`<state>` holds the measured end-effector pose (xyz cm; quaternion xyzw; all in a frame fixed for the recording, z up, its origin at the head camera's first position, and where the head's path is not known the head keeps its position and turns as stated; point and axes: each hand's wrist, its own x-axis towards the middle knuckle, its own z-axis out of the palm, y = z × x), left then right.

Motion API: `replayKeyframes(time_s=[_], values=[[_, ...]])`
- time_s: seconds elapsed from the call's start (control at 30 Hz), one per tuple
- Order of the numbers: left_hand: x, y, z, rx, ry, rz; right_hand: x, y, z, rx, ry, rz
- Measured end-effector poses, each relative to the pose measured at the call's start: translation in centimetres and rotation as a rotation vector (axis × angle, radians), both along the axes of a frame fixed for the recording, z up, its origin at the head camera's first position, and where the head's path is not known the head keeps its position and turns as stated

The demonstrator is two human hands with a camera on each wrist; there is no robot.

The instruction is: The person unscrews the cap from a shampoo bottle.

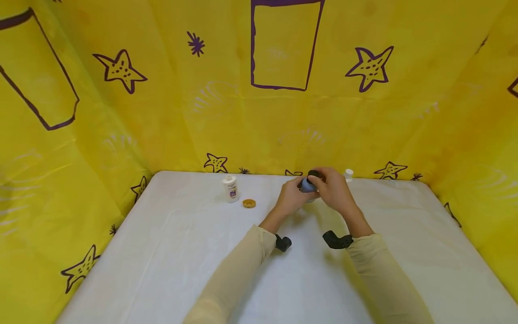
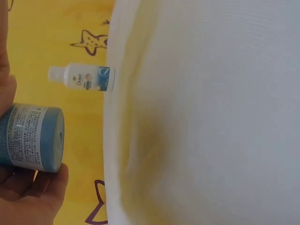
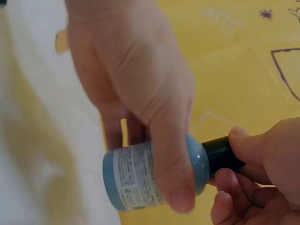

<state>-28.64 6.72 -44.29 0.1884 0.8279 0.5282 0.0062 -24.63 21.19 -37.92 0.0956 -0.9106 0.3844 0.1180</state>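
Above the far part of the table, both hands are on a blue bottle with a white printed label, which faces the camera in the right wrist view. My left hand grips the bottle's body, thumb across the label and fingers behind it. The fingers of my right hand pinch the black cap at the bottle's neck. In the left wrist view, the bottle's base points toward the table, and the cap is out of frame.
A white pump-less bottle stands left of the hands, beside a flat orange-brown disc. Behind the right hand is a white Dove bottle. Yellow patterned sheeting surrounds the white-covered table.
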Motion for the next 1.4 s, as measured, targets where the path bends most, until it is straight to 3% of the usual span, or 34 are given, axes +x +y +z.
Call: replayKeyframes(time_s=[0.27,0.7,1.17,1.4], values=[[1.5,-1.4,-0.1,-0.026,0.050,0.036,1.2,-1.4,0.0,-0.020,-0.039,0.016],[3.6,-3.9,0.3,-0.031,0.052,-0.023,2.8,-2.4,-0.5,-0.072,-0.021,0.005],[4.1,-5.0,0.5,-0.019,0.121,-0.094,4.0,-2.4,-0.3,-0.053,0.138,0.082],[3.9,-5.5,0.6,0.011,0.041,-0.158,4.0,-2.3,-0.4,0.001,0.239,0.111]])
